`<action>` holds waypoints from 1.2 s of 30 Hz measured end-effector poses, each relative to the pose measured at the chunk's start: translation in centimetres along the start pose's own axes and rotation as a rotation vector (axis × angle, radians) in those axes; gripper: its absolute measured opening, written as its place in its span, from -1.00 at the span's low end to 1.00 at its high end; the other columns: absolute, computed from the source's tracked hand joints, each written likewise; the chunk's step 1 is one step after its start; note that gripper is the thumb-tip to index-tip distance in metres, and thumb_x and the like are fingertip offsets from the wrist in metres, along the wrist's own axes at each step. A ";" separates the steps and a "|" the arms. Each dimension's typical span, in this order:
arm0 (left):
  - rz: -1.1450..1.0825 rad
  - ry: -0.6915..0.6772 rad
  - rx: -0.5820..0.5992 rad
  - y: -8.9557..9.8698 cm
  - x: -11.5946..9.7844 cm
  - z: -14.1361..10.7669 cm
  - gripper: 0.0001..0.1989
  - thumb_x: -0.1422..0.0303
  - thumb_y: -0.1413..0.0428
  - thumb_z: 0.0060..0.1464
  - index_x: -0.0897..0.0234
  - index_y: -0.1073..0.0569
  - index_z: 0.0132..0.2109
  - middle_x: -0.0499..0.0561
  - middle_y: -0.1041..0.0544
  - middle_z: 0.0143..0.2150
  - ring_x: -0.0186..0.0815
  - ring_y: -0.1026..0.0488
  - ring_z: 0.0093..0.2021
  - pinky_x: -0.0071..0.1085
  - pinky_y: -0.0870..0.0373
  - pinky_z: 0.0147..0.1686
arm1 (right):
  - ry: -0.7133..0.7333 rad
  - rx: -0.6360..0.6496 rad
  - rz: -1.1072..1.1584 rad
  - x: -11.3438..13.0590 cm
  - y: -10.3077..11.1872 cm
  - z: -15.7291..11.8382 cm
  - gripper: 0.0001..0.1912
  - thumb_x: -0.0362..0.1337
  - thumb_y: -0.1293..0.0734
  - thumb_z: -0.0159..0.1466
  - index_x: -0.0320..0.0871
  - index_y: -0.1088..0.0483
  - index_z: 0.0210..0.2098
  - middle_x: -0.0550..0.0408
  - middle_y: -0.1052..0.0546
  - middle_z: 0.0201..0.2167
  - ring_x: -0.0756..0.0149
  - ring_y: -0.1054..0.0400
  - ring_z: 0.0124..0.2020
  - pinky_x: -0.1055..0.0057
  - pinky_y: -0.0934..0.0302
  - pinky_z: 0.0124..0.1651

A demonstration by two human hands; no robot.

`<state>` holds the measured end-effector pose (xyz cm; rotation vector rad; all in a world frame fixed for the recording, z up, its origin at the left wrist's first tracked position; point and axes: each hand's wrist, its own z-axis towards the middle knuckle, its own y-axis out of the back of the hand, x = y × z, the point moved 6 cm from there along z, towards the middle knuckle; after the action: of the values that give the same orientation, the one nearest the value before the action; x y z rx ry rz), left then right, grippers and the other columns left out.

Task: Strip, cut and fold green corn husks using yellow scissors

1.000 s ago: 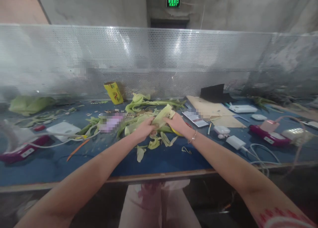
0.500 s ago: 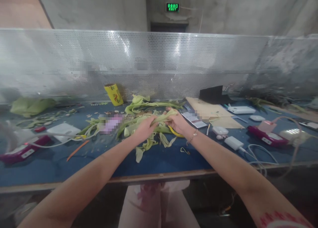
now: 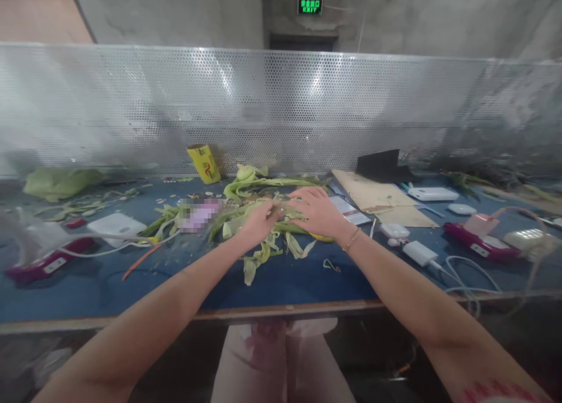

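Leaf pile [image 3: 263,253]: limp, creased plant matter is shown, mostly matt.
Tabletop [image 3: 281,289]: a smooth, matt finish is seen beneath the leaf pile.
Table edge [image 3: 285,309]: bare wood is suggested in front of the leaf pile.
Screen [image 3: 281,98]: perforated metal is seen behind the leaf pile, streaked by glossy reflections.
Brown sheets [image 3: 377,199]: matt paper or card is shown right of the leaf pile.
Purple power strip [image 3: 465,239]: smooth plastic is seen well right of the leaf pile.
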<state>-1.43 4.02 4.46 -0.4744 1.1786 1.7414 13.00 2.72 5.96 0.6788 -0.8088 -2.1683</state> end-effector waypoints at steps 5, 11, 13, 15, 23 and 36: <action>-0.242 0.175 0.071 -0.8 0.9 -0.3 -0.81 0.24 -0.01 0.06 0.23 -0.25 -0.42 -0.16 -0.26 -0.63 -0.47 -0.18 -0.67 -0.52 -0.12 -0.61 | 0.020 -0.067 0.011 0.4 -0.1 0.0 -0.74 -0.20 -0.15 0.31 -0.16 -0.39 -0.16 -0.05 -0.43 -0.11 0.20 -0.25 -0.06 0.22 -0.11 0.00; -0.465 0.344 0.084 -1.2 1.2 -0.7 -0.84 0.27 -0.04 0.03 0.23 -0.22 -0.40 -0.15 -0.30 -0.65 -0.45 -0.26 -0.69 -0.52 -0.21 -0.64 | 0.023 -0.128 -0.072 0.9 1.0 -0.2 -0.76 -0.14 -0.18 0.29 -0.09 -0.42 -0.23 -0.03 -0.41 -0.08 0.15 -0.18 -0.01 0.14 0.00 0.06; -0.526 0.370 0.075 -1.1 1.1 -0.8 -0.84 0.29 -0.05 0.01 0.24 -0.22 -0.40 -0.14 -0.32 -0.62 -0.45 -0.28 -0.67 -0.52 -0.23 -0.64 | 0.021 -0.136 -0.087 1.0 1.0 -0.2 -0.74 -0.11 -0.19 0.28 -0.10 -0.43 -0.23 -0.04 -0.41 -0.08 0.15 -0.19 -0.02 0.15 -0.01 0.04; -0.569 0.376 0.069 -1.1 1.0 -0.8 -0.83 0.30 -0.08 -0.01 0.24 -0.23 -0.39 -0.15 -0.32 -0.60 -0.46 -0.28 -0.67 -0.52 -0.23 -0.65 | 0.005 -0.138 -0.087 1.0 0.8 -0.1 -0.73 -0.10 -0.18 0.28 -0.09 -0.44 -0.26 -0.04 -0.41 -0.10 0.16 -0.20 -0.04 0.17 -0.02 0.03; -0.518 0.319 0.070 -0.8 1.0 -0.5 -0.80 0.27 -0.11 -0.02 0.25 -0.24 -0.40 -0.17 -0.30 -0.62 -0.47 -0.27 -0.68 -0.52 -0.24 -0.65 | -0.098 -0.060 0.115 0.3 -0.2 0.3 -0.78 -0.15 -0.24 0.25 -0.13 -0.43 -0.26 -0.01 -0.38 -0.22 0.21 -0.25 -0.14 0.22 -0.14 -0.04; -0.560 0.322 0.063 -1.0 1.3 -0.6 -0.78 0.26 -0.12 -0.02 0.25 -0.23 -0.38 -0.14 -0.36 -0.54 -0.49 -0.27 -0.67 -0.52 -0.27 -0.65 | -0.115 -0.023 0.134 -0.1 -1.2 0.1 -0.82 -0.40 -0.19 0.20 -0.20 -0.36 -0.22 -0.05 -0.39 -0.24 0.20 -0.28 -0.16 0.25 -0.22 -0.06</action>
<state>-1.28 4.24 2.79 -0.9700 1.1717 1.1687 12.45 3.44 5.22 0.4779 -0.8624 -2.1064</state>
